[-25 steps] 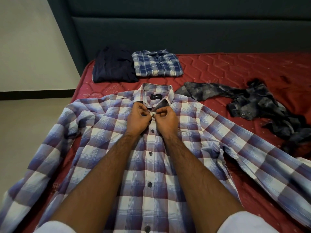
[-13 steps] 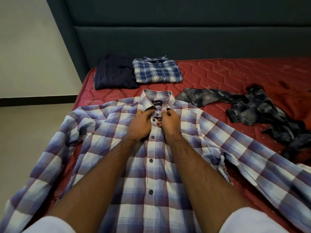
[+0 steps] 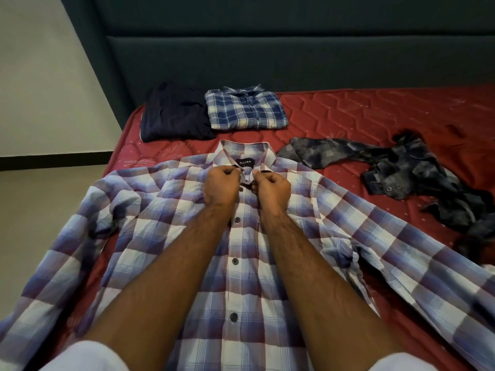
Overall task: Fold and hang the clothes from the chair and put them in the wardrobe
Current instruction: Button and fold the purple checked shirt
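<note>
A person's left hand (image 3: 221,187) and right hand (image 3: 272,189) pinch the two sides of the collar opening of a purple-and-white checked shirt (image 3: 241,263), fingers curled around the fabric at the top of the button placket. The shirt lies face up and spread flat along the near edge of a red quilted mattress (image 3: 361,116), both sleeves stretched outward, the left sleeve trailing over the mattress's left edge. At the far left corner, against the dark headboard (image 3: 267,54), a folded navy garment (image 3: 174,113) sits just beside a folded blue plaid shirt (image 3: 246,111). Toward the right edge, a crumpled grey mottled garment (image 3: 401,172) lies unfolded, near the checked shirt's right shoulder.
</note>
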A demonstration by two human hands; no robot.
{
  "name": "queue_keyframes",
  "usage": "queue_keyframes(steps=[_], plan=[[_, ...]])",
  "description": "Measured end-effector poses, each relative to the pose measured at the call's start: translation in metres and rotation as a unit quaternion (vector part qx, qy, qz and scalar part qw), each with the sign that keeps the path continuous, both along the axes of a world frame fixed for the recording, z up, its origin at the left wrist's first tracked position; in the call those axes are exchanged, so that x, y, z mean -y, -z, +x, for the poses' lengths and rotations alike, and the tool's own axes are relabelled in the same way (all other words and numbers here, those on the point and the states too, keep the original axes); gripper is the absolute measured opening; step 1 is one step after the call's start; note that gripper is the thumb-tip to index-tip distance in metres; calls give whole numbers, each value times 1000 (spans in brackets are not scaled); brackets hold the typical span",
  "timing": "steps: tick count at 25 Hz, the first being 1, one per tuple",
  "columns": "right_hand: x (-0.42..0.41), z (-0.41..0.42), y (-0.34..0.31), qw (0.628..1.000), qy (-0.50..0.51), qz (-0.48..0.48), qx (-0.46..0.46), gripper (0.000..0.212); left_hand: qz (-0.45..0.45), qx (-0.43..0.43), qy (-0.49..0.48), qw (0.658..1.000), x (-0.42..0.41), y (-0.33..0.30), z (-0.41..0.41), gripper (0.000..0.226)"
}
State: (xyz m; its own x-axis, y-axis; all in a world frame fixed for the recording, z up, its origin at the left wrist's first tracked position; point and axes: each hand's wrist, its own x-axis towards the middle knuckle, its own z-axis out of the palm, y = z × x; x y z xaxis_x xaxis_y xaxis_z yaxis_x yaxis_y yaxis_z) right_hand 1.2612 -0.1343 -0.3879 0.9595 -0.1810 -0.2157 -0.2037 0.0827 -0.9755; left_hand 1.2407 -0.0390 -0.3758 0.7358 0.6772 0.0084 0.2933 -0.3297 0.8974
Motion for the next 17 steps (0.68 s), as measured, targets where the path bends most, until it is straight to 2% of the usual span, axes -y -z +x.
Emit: queue_keyframes(steps=[3, 5, 7, 9, 13, 17], plan=[[4, -3, 5, 999, -17, 31, -8, 10, -68, 16, -70, 995, 14, 3, 5, 15], [8, -4, 3, 997, -37, 72, -14, 7, -84, 19, -82, 993, 15, 6, 7, 6], [13, -6, 2, 995, -53, 88, -10, 8, -113, 33, -77, 990, 17, 4, 10, 11], [13, -8, 0, 996, -62, 68, -6, 9, -124, 33, -94, 987, 18, 0, 11, 14], [12, -10, 4, 995, -94, 11, 23, 10, -67, 5, -127, 990, 28, -8, 10, 17], [7, -13, 2, 990, -104, -62, 69, 9, -167, 13, -51, 985, 16, -4, 9, 20]])
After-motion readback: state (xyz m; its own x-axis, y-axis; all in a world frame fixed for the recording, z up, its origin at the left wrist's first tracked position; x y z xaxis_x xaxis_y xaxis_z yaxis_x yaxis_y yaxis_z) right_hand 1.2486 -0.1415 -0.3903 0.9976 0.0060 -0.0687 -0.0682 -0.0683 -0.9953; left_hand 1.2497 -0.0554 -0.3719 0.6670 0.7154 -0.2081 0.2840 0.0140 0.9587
